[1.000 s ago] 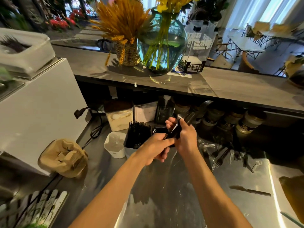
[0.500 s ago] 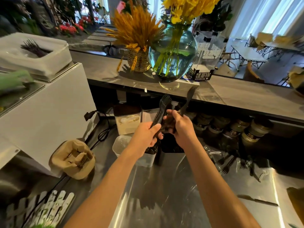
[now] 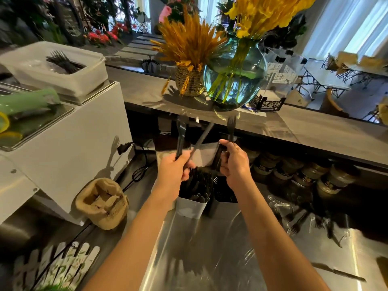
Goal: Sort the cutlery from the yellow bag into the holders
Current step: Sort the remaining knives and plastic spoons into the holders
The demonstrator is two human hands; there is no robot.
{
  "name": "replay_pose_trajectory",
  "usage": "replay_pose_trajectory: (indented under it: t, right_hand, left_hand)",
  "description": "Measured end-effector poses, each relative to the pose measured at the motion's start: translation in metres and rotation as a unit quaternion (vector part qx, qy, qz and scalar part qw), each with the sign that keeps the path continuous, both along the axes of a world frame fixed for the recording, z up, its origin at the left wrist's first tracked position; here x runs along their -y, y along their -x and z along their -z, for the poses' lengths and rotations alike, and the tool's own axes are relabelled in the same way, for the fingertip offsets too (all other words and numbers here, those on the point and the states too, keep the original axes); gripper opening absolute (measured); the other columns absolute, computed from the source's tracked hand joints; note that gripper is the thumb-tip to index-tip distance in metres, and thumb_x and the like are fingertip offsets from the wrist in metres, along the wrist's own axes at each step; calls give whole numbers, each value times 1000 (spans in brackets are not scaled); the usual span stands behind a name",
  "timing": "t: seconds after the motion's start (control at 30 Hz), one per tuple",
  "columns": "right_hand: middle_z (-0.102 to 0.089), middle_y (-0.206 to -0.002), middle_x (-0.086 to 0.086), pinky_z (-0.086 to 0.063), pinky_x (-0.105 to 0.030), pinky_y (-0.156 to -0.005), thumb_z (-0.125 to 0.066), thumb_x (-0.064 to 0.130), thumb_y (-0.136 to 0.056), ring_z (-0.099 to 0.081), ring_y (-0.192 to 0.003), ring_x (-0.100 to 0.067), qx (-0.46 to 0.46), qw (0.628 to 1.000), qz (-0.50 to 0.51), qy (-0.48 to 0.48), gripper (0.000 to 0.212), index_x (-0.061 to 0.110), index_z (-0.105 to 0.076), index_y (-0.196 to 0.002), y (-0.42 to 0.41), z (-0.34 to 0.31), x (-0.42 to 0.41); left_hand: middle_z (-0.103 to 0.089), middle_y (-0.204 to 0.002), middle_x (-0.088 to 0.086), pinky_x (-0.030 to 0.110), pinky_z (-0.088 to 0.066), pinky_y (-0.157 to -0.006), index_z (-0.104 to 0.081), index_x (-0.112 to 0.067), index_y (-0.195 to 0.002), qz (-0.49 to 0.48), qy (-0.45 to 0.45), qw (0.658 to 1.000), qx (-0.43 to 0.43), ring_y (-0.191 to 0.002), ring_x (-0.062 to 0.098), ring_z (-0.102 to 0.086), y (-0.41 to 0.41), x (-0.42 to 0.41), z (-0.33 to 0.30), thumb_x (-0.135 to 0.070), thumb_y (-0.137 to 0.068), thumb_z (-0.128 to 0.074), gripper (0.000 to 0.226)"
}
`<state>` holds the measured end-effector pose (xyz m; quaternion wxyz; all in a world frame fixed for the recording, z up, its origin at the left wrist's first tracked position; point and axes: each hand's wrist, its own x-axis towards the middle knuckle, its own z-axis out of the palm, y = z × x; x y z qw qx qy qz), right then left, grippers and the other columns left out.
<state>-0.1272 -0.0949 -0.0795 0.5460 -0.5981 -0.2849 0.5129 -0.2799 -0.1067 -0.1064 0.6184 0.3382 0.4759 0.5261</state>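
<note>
Steel desk (image 3: 210, 259) carries two holders (image 3: 192, 206) just below both hands; left hand (image 3: 175, 170) grips black cutlery (image 3: 180, 139), right hand (image 3: 235, 162) pinches a fork (image 3: 231, 128) (loose forks (image 3: 298, 225) lie rightward).

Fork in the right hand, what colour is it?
Black. The fork held up by the right hand shows clearly in the head view.

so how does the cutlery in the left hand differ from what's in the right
The left hand grips two black pieces that splay apart; the right hand pinches one black fork. The pieces lean left and right; the fork stands upright, tines up. All are black, held above the holders.
</note>
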Motion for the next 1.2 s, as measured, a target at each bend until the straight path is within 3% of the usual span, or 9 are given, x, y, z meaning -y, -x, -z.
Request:
replay_pose_trajectory:
  t: [0.17, 0.37, 0.5, 0.6, 0.7, 0.8, 1.0, 1.1, 1.2]
  right_hand:
    - [-61, -68, -3, -52, -30, -72, -39, 7, -106, -61, -67, -15, -114, 987, -98, -62, 28, 13, -65, -117, 18, 7, 8]
    - [-60, -73, -6, -40, -23, -52, -36, -3, -98, -54, -56, -12, -132, 989, -62, -37, 27, 5, -61, -103, 31, 10, 4]
    - [-53, -61, 3, -36, -20, -47, -43, 18, -107, -46, -50, -7, -48, 995, -78, -50, 25, 8, -66, -102, 34, 11, 4]
    - [-61, -68, 2, -48, -25, -64, -48, 14, -105, -58, -61, -8, -27, 994, -68, -75, 22, 10, -67, -95, 36, 12, 2]
    - [-63, -77, -3, -53, -32, -78, -50, 7, -102, -61, -73, -13, -38, 991, -68, -106, 21, 8, -66, -89, 39, 12, -1]
    - [-63, -83, -6, -54, -25, -72, -50, 3, -100, -62, -79, -15, 25, 985, -90, -143, 19, 11, -65, -91, 42, 15, 1]
    - [-49, -75, 0, -36, -22, -52, -48, 8, -99, -46, -61, -8, -24, 996, -42, -69, 12, 16, -57, -95, 57, 13, -7]
    - [-47, -69, 9, -35, -21, -55, -62, 37, -97, -43, -59, -4, 79, 992, -88, -34, 14, 23, -62, -98, 61, 13, -10]
    - [-39, -55, 9, -29, -19, -43, -68, 40, -93, -36, -46, -4, 76, 993, -87, -14, 28, 19, -59, -78, 62, 16, -15]
  left_hand:
    - [-75, -94, 12, 26, -59, -66, -66, -10, -104, -36, -31, 998, 31, -80, 22, -74, 5, -5, -1, -5, -103, -47, 20]
    - [-75, -98, 18, 34, -60, -77, -69, -9, -106, -25, -36, 998, 42, -90, 29, -74, 6, -2, 8, -1, -102, -47, 24]
    - [-76, -96, 10, 27, -57, -59, -67, -10, -114, -6, -16, 1000, 11, -70, 22, -72, 11, 1, 9, -6, -102, -49, 21]
    - [-68, -80, 4, 18, -31, -38, -66, -13, -110, 4, 13, 1000, -22, -43, 8, -42, 16, 0, 12, -8, -103, -47, 20]
    - [-53, -67, 0, 19, -20, -35, -64, -11, -109, -7, 50, 999, -12, -41, 6, -29, 23, -3, 20, -14, -104, -45, 20]
    - [-44, -59, -5, 20, -18, -36, -66, -15, -96, -21, 64, 997, -29, -42, 6, -27, 35, -7, 27, -26, -105, -47, 24]
    - [-50, -66, -4, 25, -29, -46, -65, -10, -100, 7, 34, 977, -212, -53, 12, -43, 43, -8, 39, -31, -104, -48, 27]
    - [-65, -91, 5, 38, -48, -66, -63, -13, -112, 16, -60, 891, -449, -83, 27, -61, 38, -3, 43, -27, -104, -45, 24]
    - [-69, -100, 10, 40, -49, -73, -60, -15, -120, 35, -130, 822, -554, -92, 33, -63, 26, 7, 42, -25, -103, -47, 23]
